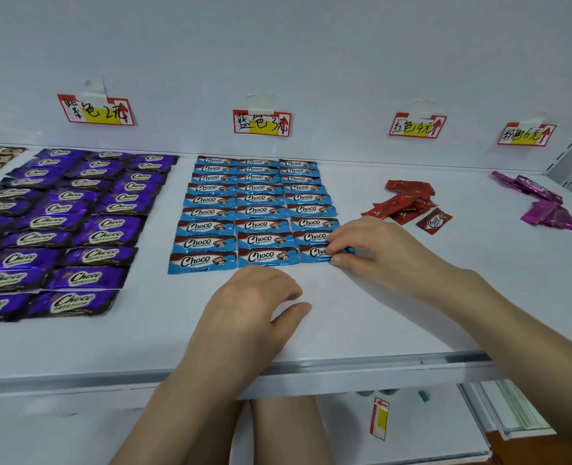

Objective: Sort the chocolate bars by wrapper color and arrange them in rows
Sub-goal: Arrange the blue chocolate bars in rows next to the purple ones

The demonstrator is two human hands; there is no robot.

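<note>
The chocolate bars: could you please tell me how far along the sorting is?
Done: purple bars and blue bars lie in neat rows. In hand: the right hand pinches the front-right blue bar; the left hand is idle. Left: the red pile and pink pile lie loose.

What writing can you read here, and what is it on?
"Choco": blue wrappers, purple wrappers, one red wrapper.
"色2元", first character smudged: leftmost wall tag.
"蓝色3元": second wall tag.
"红色4元": third wall tag.
"粉色6元": fourth wall tag.
Small print, pink wrappers: unreadable.
</note>
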